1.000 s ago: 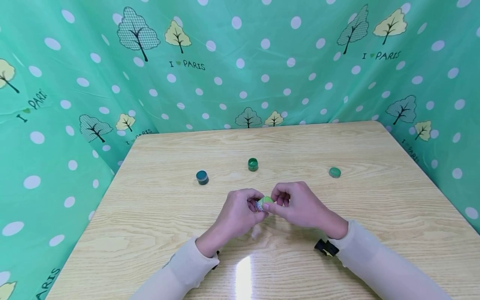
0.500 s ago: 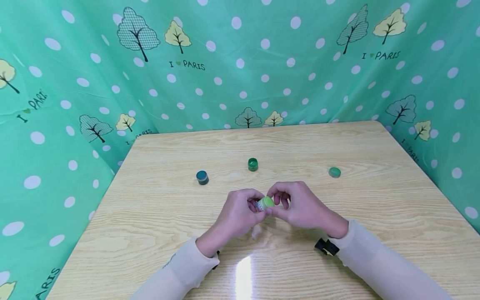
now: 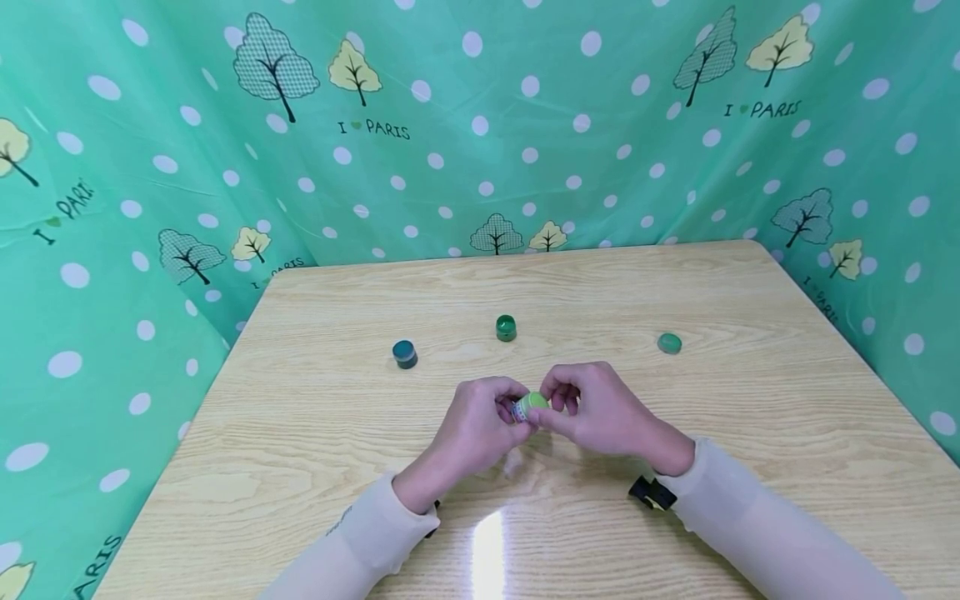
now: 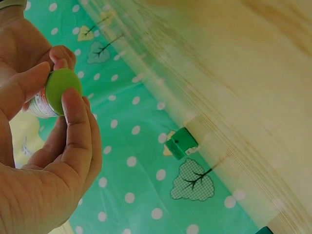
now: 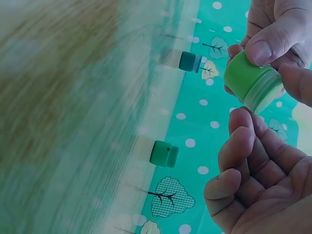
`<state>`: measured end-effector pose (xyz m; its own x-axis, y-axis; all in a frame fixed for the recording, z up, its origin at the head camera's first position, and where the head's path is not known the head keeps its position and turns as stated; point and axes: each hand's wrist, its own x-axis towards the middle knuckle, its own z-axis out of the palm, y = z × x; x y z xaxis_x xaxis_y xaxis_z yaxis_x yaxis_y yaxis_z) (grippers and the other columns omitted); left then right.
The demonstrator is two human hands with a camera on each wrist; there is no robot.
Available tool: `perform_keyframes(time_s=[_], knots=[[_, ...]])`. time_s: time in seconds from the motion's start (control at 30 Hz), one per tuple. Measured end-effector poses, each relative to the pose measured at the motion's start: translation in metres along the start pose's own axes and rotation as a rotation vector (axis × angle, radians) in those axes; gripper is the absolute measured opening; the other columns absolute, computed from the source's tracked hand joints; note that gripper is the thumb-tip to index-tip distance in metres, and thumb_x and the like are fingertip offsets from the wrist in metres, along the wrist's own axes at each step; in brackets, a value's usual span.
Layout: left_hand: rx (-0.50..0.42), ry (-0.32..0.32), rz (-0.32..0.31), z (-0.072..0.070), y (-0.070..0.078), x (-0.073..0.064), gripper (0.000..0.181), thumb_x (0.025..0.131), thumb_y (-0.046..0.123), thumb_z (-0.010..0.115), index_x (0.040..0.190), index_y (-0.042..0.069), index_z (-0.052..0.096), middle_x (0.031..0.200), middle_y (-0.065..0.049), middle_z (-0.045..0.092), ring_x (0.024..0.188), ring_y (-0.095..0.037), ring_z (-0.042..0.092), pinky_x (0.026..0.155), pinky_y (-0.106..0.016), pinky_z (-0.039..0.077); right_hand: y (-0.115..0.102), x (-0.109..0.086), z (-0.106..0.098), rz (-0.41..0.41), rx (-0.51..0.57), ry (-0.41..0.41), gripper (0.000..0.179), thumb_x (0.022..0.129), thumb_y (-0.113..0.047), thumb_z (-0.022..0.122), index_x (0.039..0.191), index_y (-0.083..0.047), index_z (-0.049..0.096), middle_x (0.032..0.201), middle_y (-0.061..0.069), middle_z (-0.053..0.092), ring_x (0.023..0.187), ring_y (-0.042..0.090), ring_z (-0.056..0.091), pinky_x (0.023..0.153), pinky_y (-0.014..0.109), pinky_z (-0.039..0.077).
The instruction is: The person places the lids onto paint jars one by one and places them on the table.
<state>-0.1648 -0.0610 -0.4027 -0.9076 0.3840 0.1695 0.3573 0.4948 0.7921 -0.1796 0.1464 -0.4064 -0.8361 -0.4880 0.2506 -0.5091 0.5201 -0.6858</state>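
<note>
A small light green jar [image 3: 536, 401] with a printed label is held off the table between both hands. My left hand [image 3: 474, 423] grips it, with thumb and fingers around the jar [image 4: 62, 87] in the left wrist view. From the right, my right hand [image 3: 602, 410] pinches the green end with its thumb and fingertips, its remaining fingers curled. In the right wrist view a clear band runs round the jar [image 5: 242, 74]. Whether the lid is loose, I cannot tell.
On the wooden table [image 3: 315, 467], a dark blue-green jar [image 3: 405, 355] stands left of a green jar [image 3: 506, 329]. A flat round green piece [image 3: 670, 343] lies to the right. A green dotted curtain [image 3: 420, 183] hangs behind the table.
The right thumb slid down off the jar's green end half a second ago and now lies across it again. The left hand and the things on the table stay put.
</note>
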Motion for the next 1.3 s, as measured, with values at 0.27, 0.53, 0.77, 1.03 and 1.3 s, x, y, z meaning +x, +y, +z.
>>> perform_keyframes(time_s=[0.27, 0.53, 0.77, 1.03, 1.3], knots=[[0.003, -0.003, 0.006, 0.0001, -0.0004, -0.0001, 0.021, 0.080, 0.003, 0.084, 0.100, 0.001, 0.075, 0.080, 0.000, 0.071, 0.068, -0.006, 0.063, 0.062, -0.022, 0.056, -0.0003, 0.0007, 0.0013, 0.032, -0.002, 0.022, 0.026, 0.090, -0.039, 0.079, 0.075, -0.023, 0.066, 0.065, -0.011, 0.058, 0.056, 0.008, 0.052, 0.050, 0.025, 0.047], [0.001, -0.004, -0.005, 0.0005, -0.0006, -0.0003, 0.022, 0.080, 0.003, 0.084, 0.100, 0.002, 0.075, 0.080, 0.001, 0.070, 0.068, -0.005, 0.063, 0.062, -0.021, 0.056, 0.0008, 0.0009, 0.0012, 0.044, -0.003, 0.012, 0.024, 0.090, -0.041, 0.080, 0.079, -0.023, 0.068, 0.067, -0.011, 0.059, 0.058, 0.009, 0.052, 0.051, 0.025, 0.047], [-0.010, -0.003, -0.006, 0.0006, 0.0002, -0.0004, 0.019, 0.081, 0.003, 0.084, 0.099, 0.002, 0.076, 0.079, 0.001, 0.070, 0.067, -0.006, 0.063, 0.061, -0.022, 0.056, 0.0006, -0.0004, -0.0004, -0.009, 0.009, -0.001, 0.020, 0.086, -0.031, 0.085, 0.088, -0.020, 0.069, 0.073, -0.010, 0.059, 0.058, 0.008, 0.051, 0.052, 0.025, 0.046], [-0.009, -0.007, -0.002, 0.0005, -0.0005, -0.0005, 0.017, 0.082, 0.002, 0.083, 0.097, 0.004, 0.076, 0.079, 0.002, 0.070, 0.068, -0.007, 0.063, 0.061, -0.022, 0.056, -0.0001, -0.0002, -0.0007, -0.017, 0.013, -0.014, 0.019, 0.083, -0.024, 0.087, 0.088, -0.021, 0.068, 0.074, -0.010, 0.060, 0.059, 0.008, 0.052, 0.053, 0.025, 0.046], [-0.008, -0.012, -0.010, 0.0004, -0.0004, -0.0005, 0.018, 0.082, 0.002, 0.083, 0.098, 0.004, 0.075, 0.080, 0.002, 0.070, 0.069, -0.008, 0.063, 0.062, -0.022, 0.056, 0.0003, 0.0001, -0.0003, -0.019, 0.016, -0.018, 0.018, 0.086, -0.026, 0.085, 0.085, -0.020, 0.068, 0.071, -0.010, 0.058, 0.059, 0.008, 0.052, 0.053, 0.024, 0.045]])
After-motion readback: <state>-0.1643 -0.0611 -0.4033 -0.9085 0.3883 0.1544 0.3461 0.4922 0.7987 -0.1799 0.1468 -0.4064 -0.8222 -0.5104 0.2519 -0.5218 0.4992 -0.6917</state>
